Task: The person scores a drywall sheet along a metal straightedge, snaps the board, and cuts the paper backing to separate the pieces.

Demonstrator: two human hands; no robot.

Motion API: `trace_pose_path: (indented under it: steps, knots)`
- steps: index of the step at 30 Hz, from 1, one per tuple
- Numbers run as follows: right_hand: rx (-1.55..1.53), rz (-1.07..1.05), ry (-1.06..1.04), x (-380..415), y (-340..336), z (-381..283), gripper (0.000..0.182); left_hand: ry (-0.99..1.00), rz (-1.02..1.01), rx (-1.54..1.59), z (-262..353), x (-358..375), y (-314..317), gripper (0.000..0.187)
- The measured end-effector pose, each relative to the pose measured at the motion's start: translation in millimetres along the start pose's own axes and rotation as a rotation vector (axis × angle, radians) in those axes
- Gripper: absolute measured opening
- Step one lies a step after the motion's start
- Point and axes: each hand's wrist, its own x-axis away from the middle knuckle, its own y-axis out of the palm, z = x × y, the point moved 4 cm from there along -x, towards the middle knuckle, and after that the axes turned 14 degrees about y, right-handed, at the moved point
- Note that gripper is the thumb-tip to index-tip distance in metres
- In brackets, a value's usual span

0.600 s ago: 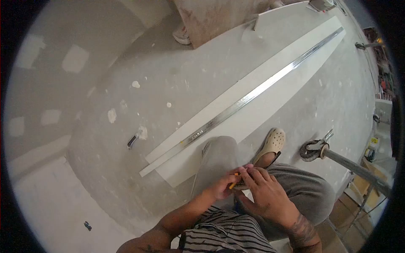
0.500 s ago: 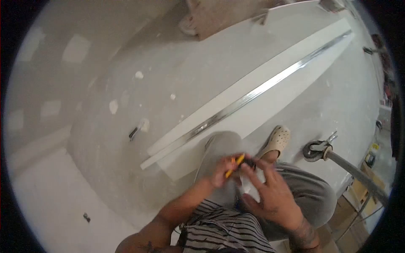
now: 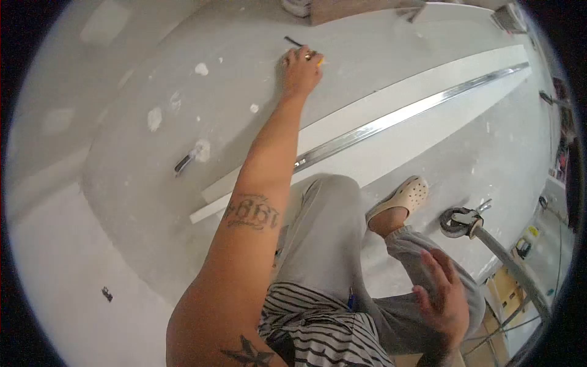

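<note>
My left hand [image 3: 302,73] is stretched far forward to the floor [image 3: 244,79], its fingers closed around a yellow tool [image 3: 320,62] that shows only in part. A thin dark strip [image 3: 293,41] sticks out just beyond those fingers. Over my bent knee, my right hand [image 3: 445,300] is raised with its fingers apart and nothing in it. Between my legs and my left hand lies a long white board [image 3: 422,131] with a shiny metal straightedge [image 3: 391,120] along it.
A putty knife [image 3: 183,164] lies on the floor at the left, near white patches. My beige clog [image 3: 408,196] rests beside the board. A caster wheel [image 3: 457,222] on a metal tube stands at the right. A brown panel [image 3: 348,9] is at the top.
My left hand has moved from my lap far forward to the floor with the yellow tool. My right hand has shifted right and down, and the white item near it no longer shows.
</note>
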Motion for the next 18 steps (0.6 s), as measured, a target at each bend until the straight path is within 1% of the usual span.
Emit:
trace_pose_path:
  steps: [1, 2, 4, 5, 6, 7, 9, 11, 13, 15, 17, 18]
  knots:
    - [-0.006, 0.047, 0.044, 6.1, -3.8, 8.7, 0.057, 0.016, 0.019, 0.010, 3.5, -4.6, -12.1, 0.046]
    - [-0.013, 0.065, 0.056, 16.7, -6.6, 22.6, 0.057, -0.033, 0.000, -0.005, 9.5, 1.2, -24.4, 0.053]
    - [-0.201, 0.336, 0.062, 52.5, -23.8, 67.9, 0.050, -0.118, -0.002, 0.024, 23.1, 34.1, -57.2, 0.063]
    - [-0.241, 0.433, 0.057, 78.3, -30.2, 96.3, 0.048, -0.158, 0.016, 0.077, 28.7, 64.2, -68.4, 0.067]
    - [-0.279, 0.530, 0.049, 104.6, -35.8, 123.3, 0.047, -0.213, 0.012, 0.044, 23.4, 111.9, -57.5, 0.069]
    - [-0.270, 0.557, 0.061, 128.6, -35.6, 142.6, 0.047, -0.298, -0.176, -0.040, 19.3, 149.9, -57.4, 0.067]
    - [-0.492, 0.676, 0.241, 174.3, -43.8, 174.9, 0.035, -0.179, -0.213, -0.025, 5.8, 210.6, -49.0, 0.061]
    - [-0.430, 0.685, 0.246, 176.9, -52.2, 183.1, 0.034, -0.185, -0.239, -0.027, 7.7, 198.6, -48.1, 0.058]
    - [-0.377, 0.651, 0.267, 179.6, -50.3, 170.4, 0.032, -0.188, -0.308, -0.038, 10.7, 216.5, -49.3, 0.055]
    - [-0.270, 0.676, 0.203, 154.6, -60.2, 151.8, 0.032, -0.171, -0.236, -0.053, 8.6, 212.0, -48.3, 0.054]
    - [-0.199, 0.533, 0.186, 132.7, -69.0, 135.9, 0.032, -0.189, -0.251, -0.033, 5.3, 209.4, -52.1, 0.053]
    - [-0.093, 0.540, 0.183, 117.0, -70.6, 130.4, 0.031, -0.186, -0.240, -0.038, 5.4, 209.7, -51.7, 0.054]
